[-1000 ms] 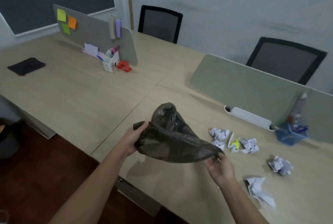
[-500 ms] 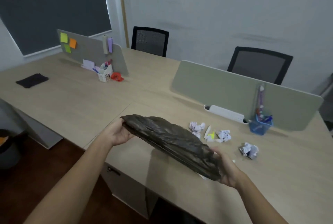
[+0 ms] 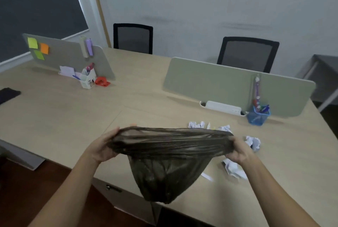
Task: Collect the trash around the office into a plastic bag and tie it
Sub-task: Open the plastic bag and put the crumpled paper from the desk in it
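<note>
A dark translucent plastic bag (image 3: 164, 168) hangs above the front edge of the wooden desk (image 3: 64, 117), its rim stretched wide between my hands. My left hand (image 3: 102, 146) grips the rim's left end and my right hand (image 3: 239, 151) grips its right end. Crumpled white paper balls lie on the desk behind and beside the bag: one (image 3: 196, 124) past the rim, another (image 3: 253, 142) by my right hand, and a third (image 3: 235, 170) under my right wrist. A yellow-marked scrap (image 3: 210, 126) sits among them.
A grey-green divider (image 3: 228, 86) stands behind the papers with a white power strip (image 3: 222, 107) and a blue mesh pen cup (image 3: 257, 116). A second divider (image 3: 67, 53), a white pen holder (image 3: 88, 79) and a red item (image 3: 102, 81) sit at the left. Two black chairs stand behind the desk.
The bag was bunched and flat between my hands; my hands have moved apart, pulling the rim wide, and the bag's body now hangs down below it.
</note>
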The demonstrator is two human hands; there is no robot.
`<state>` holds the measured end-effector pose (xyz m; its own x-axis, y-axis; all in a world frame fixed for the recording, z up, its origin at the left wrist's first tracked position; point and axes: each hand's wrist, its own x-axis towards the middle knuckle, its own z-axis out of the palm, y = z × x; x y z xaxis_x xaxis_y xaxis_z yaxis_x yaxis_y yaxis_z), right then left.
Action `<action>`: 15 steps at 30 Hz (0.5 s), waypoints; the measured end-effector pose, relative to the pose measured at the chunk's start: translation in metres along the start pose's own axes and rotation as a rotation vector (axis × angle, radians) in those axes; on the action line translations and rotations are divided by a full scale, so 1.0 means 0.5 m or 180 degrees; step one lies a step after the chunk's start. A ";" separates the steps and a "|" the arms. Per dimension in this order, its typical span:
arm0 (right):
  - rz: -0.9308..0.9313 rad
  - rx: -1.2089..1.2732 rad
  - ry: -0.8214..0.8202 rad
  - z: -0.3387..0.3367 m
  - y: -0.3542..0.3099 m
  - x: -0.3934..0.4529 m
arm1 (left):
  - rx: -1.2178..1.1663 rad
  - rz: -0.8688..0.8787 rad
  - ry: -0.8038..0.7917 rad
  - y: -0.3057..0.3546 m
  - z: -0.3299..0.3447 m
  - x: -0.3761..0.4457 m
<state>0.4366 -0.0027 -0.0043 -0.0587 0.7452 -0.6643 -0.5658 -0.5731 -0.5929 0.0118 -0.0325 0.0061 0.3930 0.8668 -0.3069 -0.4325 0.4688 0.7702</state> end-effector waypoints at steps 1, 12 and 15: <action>0.0040 -0.0109 -0.0162 0.016 0.003 0.013 | -0.0235 0.0406 -0.0129 0.011 -0.030 0.022; -0.0938 -0.1904 -0.0758 0.126 -0.028 0.056 | 0.1057 0.0706 0.0780 0.207 -0.135 0.191; -0.1107 -0.4542 0.0245 0.143 -0.016 0.104 | 0.3151 0.0380 0.0612 0.227 -0.143 0.228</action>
<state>0.3792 0.0648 -0.0016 -0.0237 0.9195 -0.3923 0.7340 -0.2504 -0.6313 -0.0504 0.1315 0.0186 0.2163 0.9523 -0.2152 0.4403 0.1015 0.8921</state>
